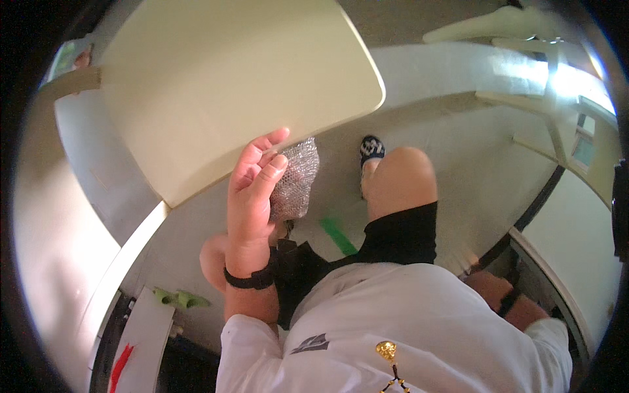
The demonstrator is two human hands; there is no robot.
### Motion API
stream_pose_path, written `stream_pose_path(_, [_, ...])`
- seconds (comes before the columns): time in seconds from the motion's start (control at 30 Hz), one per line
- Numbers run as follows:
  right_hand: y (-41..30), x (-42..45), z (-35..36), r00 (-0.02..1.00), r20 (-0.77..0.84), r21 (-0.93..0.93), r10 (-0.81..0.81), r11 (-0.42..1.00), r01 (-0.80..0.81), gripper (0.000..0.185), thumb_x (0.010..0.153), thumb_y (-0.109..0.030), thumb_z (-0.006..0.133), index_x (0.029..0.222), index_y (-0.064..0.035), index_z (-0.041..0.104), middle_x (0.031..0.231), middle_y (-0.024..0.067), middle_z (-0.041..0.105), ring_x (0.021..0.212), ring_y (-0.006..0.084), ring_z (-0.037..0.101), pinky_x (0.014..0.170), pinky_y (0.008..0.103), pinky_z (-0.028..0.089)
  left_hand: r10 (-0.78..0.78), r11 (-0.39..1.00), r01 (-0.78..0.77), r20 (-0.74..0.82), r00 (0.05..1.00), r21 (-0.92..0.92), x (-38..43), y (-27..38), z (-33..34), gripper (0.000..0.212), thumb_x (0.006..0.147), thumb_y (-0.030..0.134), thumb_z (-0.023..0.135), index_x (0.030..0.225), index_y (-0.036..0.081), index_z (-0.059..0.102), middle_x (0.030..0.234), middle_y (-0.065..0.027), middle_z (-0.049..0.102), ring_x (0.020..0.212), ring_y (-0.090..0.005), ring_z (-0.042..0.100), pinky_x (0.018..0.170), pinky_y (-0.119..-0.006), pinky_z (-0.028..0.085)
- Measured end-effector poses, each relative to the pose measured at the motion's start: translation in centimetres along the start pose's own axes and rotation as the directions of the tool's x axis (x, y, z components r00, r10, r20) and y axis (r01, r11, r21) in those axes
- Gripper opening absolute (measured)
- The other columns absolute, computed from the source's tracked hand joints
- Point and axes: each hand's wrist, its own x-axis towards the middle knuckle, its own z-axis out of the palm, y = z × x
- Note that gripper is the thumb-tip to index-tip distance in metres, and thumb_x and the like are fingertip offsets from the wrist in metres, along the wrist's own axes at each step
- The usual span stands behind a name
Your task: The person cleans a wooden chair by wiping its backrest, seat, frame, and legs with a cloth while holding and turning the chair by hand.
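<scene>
A bundle of clear bubble wrap (297, 179) hangs from my left hand (255, 172), pinched by the thumb and fingers. What the wrap encloses cannot be made out. The hand is at the near edge of a cream-coloured tabletop (236, 73), its fingertips over that edge. A dark band circles the left wrist. My right hand (470, 264) is low at the right, beside my body, blurred and mostly hidden by the shirt. It is nearest to an open-fronted cabinet (548, 280), and whether it touches or holds anything cannot be told.
On the grey floor (462, 167) lies a strip of green tape (338, 236). A pale board (140, 334) with a red strip (121, 368) stands at lower left, near a green object (182, 298). Pale table or bench structures (521, 98) stand at upper right.
</scene>
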Motion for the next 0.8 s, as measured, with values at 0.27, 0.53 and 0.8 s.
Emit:
stream_pose_path(0.27, [-1.2,7.2,-20.0,0.112,-0.992,0.081,0.059,0.977,0.195,0.038,0.086,-0.036,0.071,0.103,-0.0020,0.066,0.087,0.0169,0.068,0.074,0.0313,0.067,0.071,0.0412,0.054,0.190,0.982,-0.188,-0.096,0.977,0.031,0.6,-2.0,-2.4,0.026,0.093,0.012,0.062,0.115,-0.001,0.059,0.099,-0.0101,0.066,0.087,-0.0162,0.065,0.074,-0.029,0.054])
stream_pose_path(0.53, [-14.7,2.2,-32.2,-0.525,-0.824,-0.423,-0.212,0.848,0.320,0.055,0.084,-0.036,0.071,0.131,-0.0112,0.057,0.140,0.0145,0.052,0.129,0.0318,0.048,0.109,0.0431,0.038,0.290,0.950,-0.313,-0.433,0.853,0.020,-2.7,0.7,-5.6,0.024,0.087,0.014,0.067,0.103,0.000,0.057,0.086,-0.0091,0.060,0.074,-0.0214,0.063,0.062,-0.036,0.054])
stream_pose_path(0.8, [-18.9,6.1,-31.3,-0.399,-0.834,-0.498,-0.381,0.832,0.246,0.044,0.090,-0.024,0.065,0.133,-0.0160,0.059,0.146,0.0067,0.047,0.139,0.0240,0.038,0.117,0.0410,0.028,0.325,0.933,-0.341,-0.681,0.657,0.117,-5.1,2.0,-12.1,0.026,0.083,0.016,0.073,0.096,-0.004,0.063,0.090,-0.0104,0.062,0.074,-0.0231,0.061,0.063,-0.042,0.051])
